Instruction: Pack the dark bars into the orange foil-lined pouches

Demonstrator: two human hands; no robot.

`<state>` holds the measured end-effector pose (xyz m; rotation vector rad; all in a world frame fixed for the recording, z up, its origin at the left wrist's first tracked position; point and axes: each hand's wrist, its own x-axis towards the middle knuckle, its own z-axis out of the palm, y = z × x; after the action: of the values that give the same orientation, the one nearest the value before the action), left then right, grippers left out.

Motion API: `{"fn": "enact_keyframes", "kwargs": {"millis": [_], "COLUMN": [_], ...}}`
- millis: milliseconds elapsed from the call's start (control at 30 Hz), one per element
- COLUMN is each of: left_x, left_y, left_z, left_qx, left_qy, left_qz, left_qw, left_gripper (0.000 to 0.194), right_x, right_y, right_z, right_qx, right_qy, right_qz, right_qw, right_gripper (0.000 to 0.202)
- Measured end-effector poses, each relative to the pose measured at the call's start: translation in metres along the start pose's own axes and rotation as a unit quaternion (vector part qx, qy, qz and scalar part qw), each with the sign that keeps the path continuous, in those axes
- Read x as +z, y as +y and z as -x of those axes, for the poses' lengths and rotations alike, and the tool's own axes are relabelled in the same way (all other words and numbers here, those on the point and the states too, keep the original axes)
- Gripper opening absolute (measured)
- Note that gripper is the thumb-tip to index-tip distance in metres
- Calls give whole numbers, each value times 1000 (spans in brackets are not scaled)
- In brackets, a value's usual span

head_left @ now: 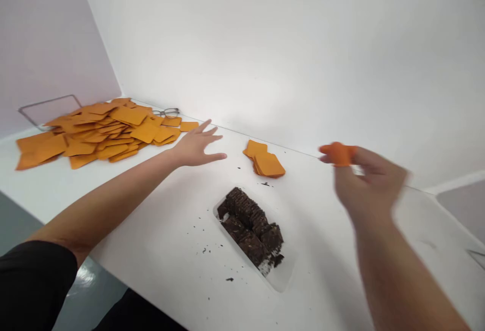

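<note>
My left hand (197, 145) is open with its fingers spread, above the white table between a large pile of orange square packets (113, 129) and a small stack of similar orange packets (268, 163). Orange covers (340, 153) sit on the thumb and forefinger of my right hand (373, 179), which is raised at the right and blurred. Those fingertips are pressed together; whether anything is between them I cannot make out. Below the small stack, a translucent plastic tray (285, 279) holds rows of thin dark brown squares (246, 212), some of them broken.
Dark crumbs (229, 279) are scattered on the white table (159, 250) around the tray. A pair of glasses (170, 112) lies behind the large pile, near a thin metal frame (49, 101). A white wall (257, 58) rises along the table's back edge.
</note>
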<state>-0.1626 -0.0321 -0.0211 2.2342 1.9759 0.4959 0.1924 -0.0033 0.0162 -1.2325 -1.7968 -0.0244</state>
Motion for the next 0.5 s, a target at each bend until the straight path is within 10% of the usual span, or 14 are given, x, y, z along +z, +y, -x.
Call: {"fn": "enact_keyframes", "kwargs": {"millis": [200,500], "left_x": [58,126], "left_y": [72,86], "left_z": [-61,-94], "left_qx": [-19,30], "left_qy": [-37,-2], "left_qz": [110,199], "left_qw": [993,980], "left_gripper": [100,105], "right_x": [70,99], "right_y": [46,58], "right_z": [26,37], "right_qx": [90,122], "right_qy": [-155,-248], "right_qz": [43,16], "right_qw": [983,961], "right_gripper": [38,48]}}
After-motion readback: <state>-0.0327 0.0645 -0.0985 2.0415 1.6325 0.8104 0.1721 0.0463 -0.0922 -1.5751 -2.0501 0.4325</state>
